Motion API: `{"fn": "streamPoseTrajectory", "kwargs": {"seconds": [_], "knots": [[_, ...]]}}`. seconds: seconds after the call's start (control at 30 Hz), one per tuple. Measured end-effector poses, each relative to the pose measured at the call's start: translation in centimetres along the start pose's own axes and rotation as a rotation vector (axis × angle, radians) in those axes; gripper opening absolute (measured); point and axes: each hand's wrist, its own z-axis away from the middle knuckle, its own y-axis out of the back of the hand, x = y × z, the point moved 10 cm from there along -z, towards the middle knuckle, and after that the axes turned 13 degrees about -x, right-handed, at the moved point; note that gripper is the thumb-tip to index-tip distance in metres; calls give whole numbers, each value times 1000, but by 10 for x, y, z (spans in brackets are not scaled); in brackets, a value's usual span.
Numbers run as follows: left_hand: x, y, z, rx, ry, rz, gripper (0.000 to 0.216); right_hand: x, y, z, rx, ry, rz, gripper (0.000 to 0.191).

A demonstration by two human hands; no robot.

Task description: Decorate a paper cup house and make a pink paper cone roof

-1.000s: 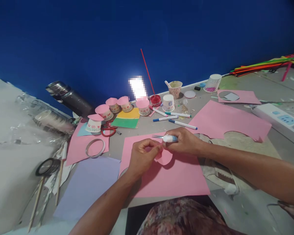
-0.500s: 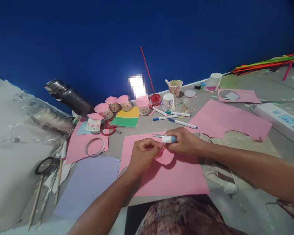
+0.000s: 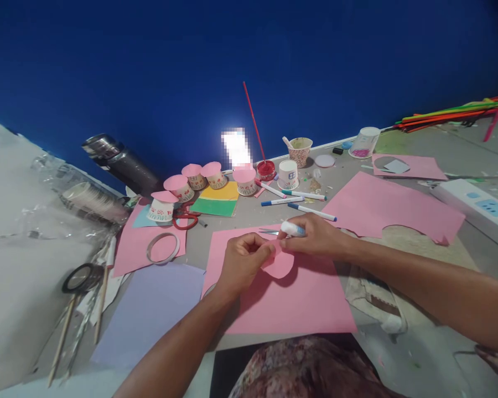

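Note:
My left hand (image 3: 241,263) pinches the edge of a small pink paper cut-out (image 3: 280,265), holding it just above a large pink paper sheet (image 3: 286,301). My right hand (image 3: 315,237) grips a small white glue bottle with a blue band (image 3: 292,228), its tip pointing left toward the cut-out's upper edge. The two hands almost touch over the sheet. A pair of small scissors (image 3: 268,231) lies on the sheet's far edge, just beyond my fingers.
Several upturned paper cups with pink tops (image 3: 195,178) stand at the back, beside red scissors (image 3: 185,219), markers (image 3: 311,211), a red paint pot (image 3: 266,169) and tape rings (image 3: 162,247). More pink paper (image 3: 382,207) lies to the right, a power strip (image 3: 477,207) beyond it.
My right hand has lifted the glue bottle slightly up and to the right. My left hand keeps its pinch on the cut-out, almost unmoved.

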Motion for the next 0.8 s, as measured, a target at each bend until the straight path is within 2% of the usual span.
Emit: {"fn": "streamPoseTrajectory", "kwargs": {"seconds": [0.1,0.2,0.3,0.4,0.53,0.67,0.8], "knots": [[7,-4,1,-57,-58,41,24,2,1,0,31,8,-42,10],[11,-7,0,-126,-115,237,39,11,0,-2,0,-43,-166,14],[5,-13,-1,-191,-48,383,42,13,2,-4,11,-27,-242,18],[-6,-24,0,-253,43,497,45,11,7,-1,102,45,-235,19],[-12,-41,1,-355,83,676,53,17,4,1,155,68,-293,23],[-14,-51,3,-431,108,675,56,19,0,2,160,42,-276,24],[-14,-42,0,-355,92,559,54,14,2,1,132,27,-127,25]]}}
